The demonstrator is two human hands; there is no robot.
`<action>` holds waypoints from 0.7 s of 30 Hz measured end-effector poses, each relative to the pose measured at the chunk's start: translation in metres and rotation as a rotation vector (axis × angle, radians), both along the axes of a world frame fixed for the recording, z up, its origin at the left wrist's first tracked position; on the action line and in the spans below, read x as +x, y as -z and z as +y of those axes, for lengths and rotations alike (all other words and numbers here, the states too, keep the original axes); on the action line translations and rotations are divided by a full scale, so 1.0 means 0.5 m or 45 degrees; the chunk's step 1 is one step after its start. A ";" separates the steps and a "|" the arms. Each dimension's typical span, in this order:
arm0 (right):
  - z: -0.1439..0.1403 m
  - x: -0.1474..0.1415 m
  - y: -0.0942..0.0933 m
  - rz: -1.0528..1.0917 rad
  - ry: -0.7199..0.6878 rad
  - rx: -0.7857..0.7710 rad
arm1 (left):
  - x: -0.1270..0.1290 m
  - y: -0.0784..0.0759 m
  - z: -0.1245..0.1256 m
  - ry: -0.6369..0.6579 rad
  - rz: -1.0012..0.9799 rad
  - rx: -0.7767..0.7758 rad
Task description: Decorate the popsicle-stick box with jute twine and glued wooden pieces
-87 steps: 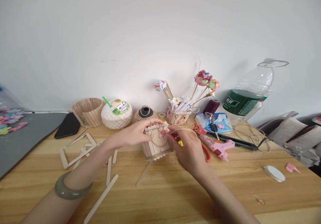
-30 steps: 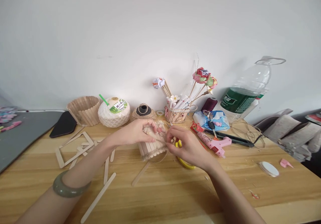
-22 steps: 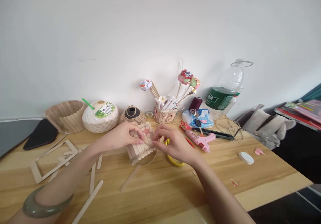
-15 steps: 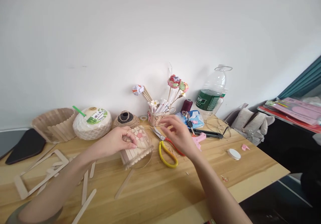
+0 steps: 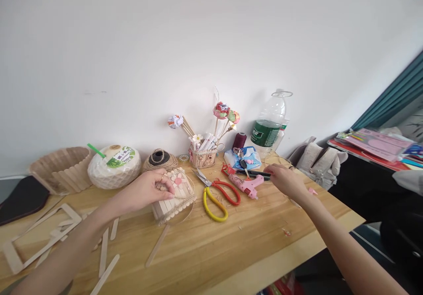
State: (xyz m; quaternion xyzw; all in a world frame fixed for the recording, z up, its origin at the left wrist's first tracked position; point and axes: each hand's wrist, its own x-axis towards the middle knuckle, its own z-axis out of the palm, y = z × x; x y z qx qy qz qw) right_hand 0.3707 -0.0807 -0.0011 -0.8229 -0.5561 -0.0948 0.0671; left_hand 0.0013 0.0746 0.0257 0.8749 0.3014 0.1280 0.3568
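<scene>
Now left hand [image 5: 145, 192] grips popsicle-stick box [image 5: 173, 196] mid-table, fingers curled on its top; keep it pinned. Right hand [image 5: 284, 181], loosely open and empty, reaches far right beside pink glue gun [image 5: 245, 184]; approach handle cleanly.

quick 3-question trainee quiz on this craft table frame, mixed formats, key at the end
1. True or false: the left hand rests on the small box of pale wooden craft sticks.
2. Which lies nearest the right hand? A: pink plastic glue gun; B: ball of brown jute twine; C: round fence-like craft-stick basket.
3. Fill in: the open scissors have one red handle and one ___ handle.

Key: 1 true; 2 A; 3 yellow.
</scene>
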 end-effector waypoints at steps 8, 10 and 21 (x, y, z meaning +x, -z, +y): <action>0.038 -0.045 0.022 -0.094 -0.177 -0.088 | 0.003 -0.008 -0.008 -0.013 0.000 -0.034; 0.051 -0.075 0.017 -0.124 -0.210 -0.067 | 0.003 -0.010 -0.009 0.004 0.031 -0.023; 0.074 -0.148 0.015 -0.384 -0.326 -0.287 | -0.004 -0.004 0.003 0.023 -0.069 -0.142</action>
